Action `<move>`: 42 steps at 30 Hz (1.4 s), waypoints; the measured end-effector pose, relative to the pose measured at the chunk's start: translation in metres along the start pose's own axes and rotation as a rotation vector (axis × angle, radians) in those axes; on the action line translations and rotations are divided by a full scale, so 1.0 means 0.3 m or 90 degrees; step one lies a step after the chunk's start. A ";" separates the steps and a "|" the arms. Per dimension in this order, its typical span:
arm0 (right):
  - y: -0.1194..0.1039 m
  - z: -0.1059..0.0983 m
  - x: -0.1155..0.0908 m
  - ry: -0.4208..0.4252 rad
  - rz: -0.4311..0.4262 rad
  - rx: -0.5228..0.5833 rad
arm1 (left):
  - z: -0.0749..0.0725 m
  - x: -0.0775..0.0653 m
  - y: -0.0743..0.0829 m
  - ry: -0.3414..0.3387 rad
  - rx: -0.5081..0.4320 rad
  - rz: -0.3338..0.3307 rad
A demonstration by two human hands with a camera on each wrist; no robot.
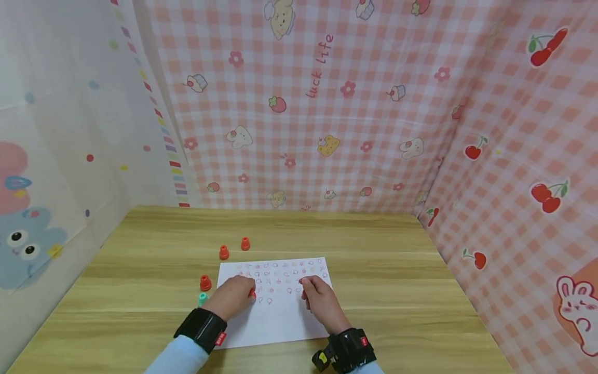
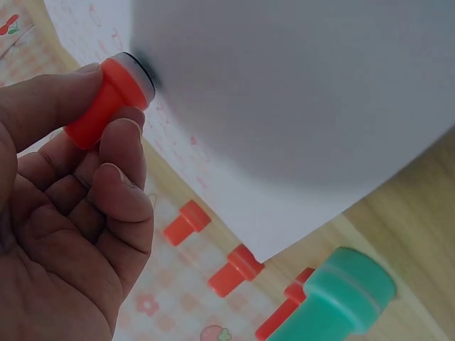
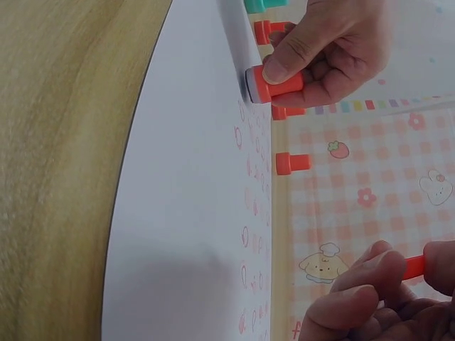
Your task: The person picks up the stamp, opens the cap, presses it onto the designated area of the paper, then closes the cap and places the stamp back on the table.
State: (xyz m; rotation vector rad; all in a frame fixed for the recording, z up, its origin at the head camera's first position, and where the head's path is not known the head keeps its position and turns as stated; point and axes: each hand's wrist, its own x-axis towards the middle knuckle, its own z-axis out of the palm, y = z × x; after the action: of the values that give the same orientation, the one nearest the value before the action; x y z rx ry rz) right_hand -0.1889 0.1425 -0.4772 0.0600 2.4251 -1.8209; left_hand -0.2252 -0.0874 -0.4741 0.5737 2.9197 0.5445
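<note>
My left hand (image 1: 233, 297) pinches a red stamp (image 2: 106, 103) between thumb and fingers, its face turned down at the white paper (image 1: 275, 324). Whether that face touches the sheet I cannot tell. Over the right part of the paper is my right hand (image 1: 323, 304). Its thumb and fingers pinch a small red piece (image 3: 414, 267), mostly hidden by the fingers. Rows of small reddish prints (image 1: 279, 281) cover the upper part of the sheet. Left of my left hand stand a red stamp (image 1: 205, 283) and a green stamp (image 1: 203, 299).
Two more red stamps, one nearer (image 1: 224, 253) and one farther (image 1: 245, 243), stand beyond the paper's upper left corner. Wood-grain tabletop (image 1: 383, 291) surrounds the sheet. A checked cloth (image 1: 303, 119) hangs behind, with printed cloths along both sides.
</note>
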 end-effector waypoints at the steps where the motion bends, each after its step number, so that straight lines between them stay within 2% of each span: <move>1: 0.000 0.000 0.000 0.001 0.000 0.000 | 0.003 0.000 -0.001 0.000 0.001 0.001; 9: 0.003 0.002 0.001 0.007 0.008 -0.001 | 0.016 0.009 0.005 -0.004 0.033 0.020; 13: 0.005 0.007 0.001 0.010 0.006 0.001 | 0.021 0.018 0.009 -0.025 0.067 0.038; 18: 0.008 0.011 -0.001 0.002 0.010 0.006 | 0.031 0.026 0.014 -0.014 0.130 0.085; 22: 0.010 0.013 0.002 -0.001 0.014 0.009 | 0.026 0.026 0.022 -0.025 0.152 0.083; 28: 0.009 0.017 0.004 0.006 0.007 0.012 | 0.027 0.026 0.024 -0.040 0.152 0.059; 33: 0.006 0.017 -0.001 0.009 0.007 0.009 | 0.031 0.028 0.015 -0.053 0.112 0.037; 38: 0.010 0.015 0.000 0.016 -0.002 0.011 | 0.041 0.026 -0.004 -0.034 0.064 0.045; 42: 0.014 0.012 0.004 0.024 -0.012 0.010 | 0.041 0.025 -0.005 -0.020 0.058 0.057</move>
State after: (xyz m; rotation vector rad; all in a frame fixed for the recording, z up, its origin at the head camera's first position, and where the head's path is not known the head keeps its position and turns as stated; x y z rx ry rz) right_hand -0.1894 0.1402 -0.4822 0.0725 2.4446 -1.8641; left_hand -0.2305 -0.0818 -0.4863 0.7210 2.9128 0.4105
